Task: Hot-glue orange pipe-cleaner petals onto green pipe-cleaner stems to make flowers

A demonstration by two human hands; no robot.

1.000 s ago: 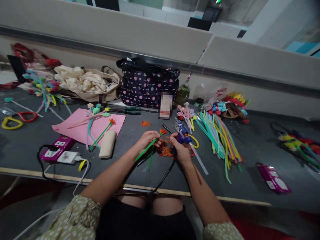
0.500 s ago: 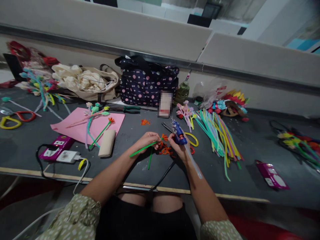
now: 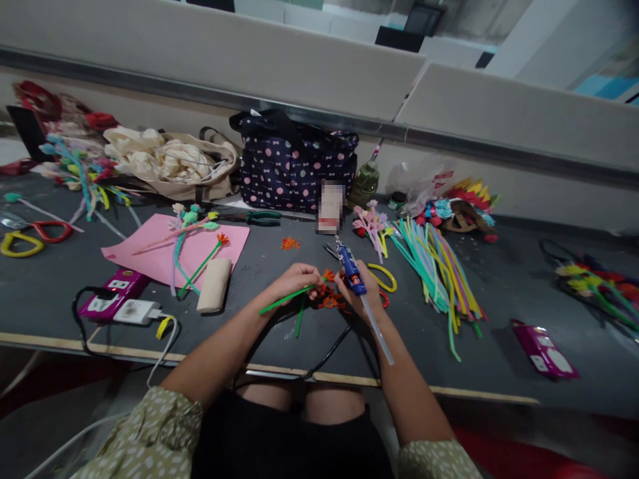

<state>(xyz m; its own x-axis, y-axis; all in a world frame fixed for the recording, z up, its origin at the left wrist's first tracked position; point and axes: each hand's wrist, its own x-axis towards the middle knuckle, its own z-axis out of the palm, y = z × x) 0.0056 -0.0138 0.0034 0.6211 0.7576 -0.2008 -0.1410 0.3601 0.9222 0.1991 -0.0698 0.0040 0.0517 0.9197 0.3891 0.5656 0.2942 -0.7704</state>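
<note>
My left hand [image 3: 298, 281] pinches a green pipe-cleaner stem [image 3: 285, 301] that carries small orange petals [image 3: 328, 275] at its right end. Close beside it, my right hand [image 3: 352, 293] is closed around a blue hot glue gun [image 3: 351, 266], with a clear glue stick [image 3: 378, 332] jutting from its back toward my forearm. The gun's nozzle points away from me. Orange pieces [image 3: 331, 301] lie on the table under both hands, near another green stem [image 3: 300, 317]. Scissors with a yellow and a red handle [image 3: 383, 277] lie partly hidden behind my right hand.
Pipe cleaners [image 3: 439, 266] are spread to the right. A pink sheet [image 3: 150, 249] holds finished flower stems, with a beige block [image 3: 214, 286] beside it. Purple power strips [image 3: 112, 293] lie at left and right. A dotted bag [image 3: 294, 166] stands behind. A black cable [image 3: 329, 349] crosses the front edge.
My right hand has turned the glue gun so that it sits slightly further left, its glue stick swinging left too. My left hand and the flower stem have barely moved.
</note>
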